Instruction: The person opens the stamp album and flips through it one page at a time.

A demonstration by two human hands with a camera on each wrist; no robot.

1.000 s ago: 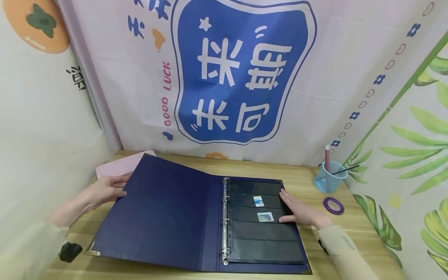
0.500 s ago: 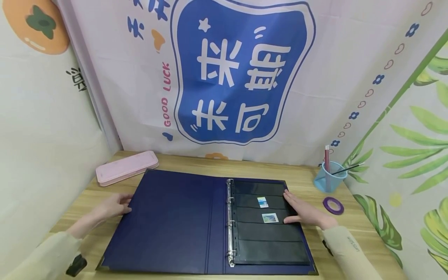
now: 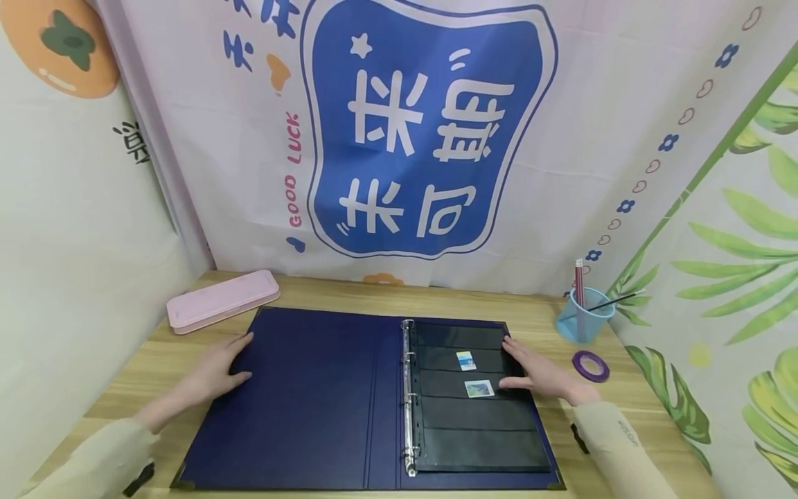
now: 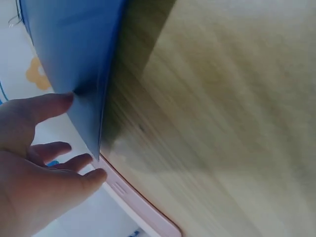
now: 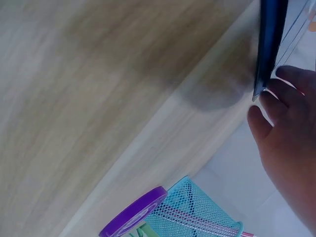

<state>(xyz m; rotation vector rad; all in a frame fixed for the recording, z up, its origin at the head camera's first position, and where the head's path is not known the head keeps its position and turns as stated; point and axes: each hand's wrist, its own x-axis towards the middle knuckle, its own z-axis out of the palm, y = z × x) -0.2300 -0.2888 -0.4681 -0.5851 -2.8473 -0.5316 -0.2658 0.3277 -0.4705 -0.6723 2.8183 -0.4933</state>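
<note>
A dark blue ring binder [image 3: 305, 402] lies opened flat on the wooden table, its bare inner cover to the left. Over the right side sits a black pocket page [image 3: 480, 450] on metal rings [image 3: 408, 398]. Two small stamps, one blue and white [image 3: 466, 361] and one with a green-blue picture [image 3: 479, 389], show in its pockets. My left hand [image 3: 212, 371] is at the cover's left edge, fingers spread and thumb over the blue surface [image 4: 74, 54]. With fingers extended, my right hand [image 3: 542, 371] rests along the page's right edge, thumb near the lower stamp.
A pink pencil case [image 3: 223, 301] lies behind the binder's upper left corner. On the right stand a light blue mesh pen cup [image 3: 584, 317] with pencils and a purple tape roll [image 3: 590, 366]. A printed cloth [image 3: 530, 270] hangs behind the table.
The left cover has come down from tilted to flat, and the pencil case is now fully visible. My left hand has released the cover's edge and spread its fingers. The right hand stays at the right edge.
</note>
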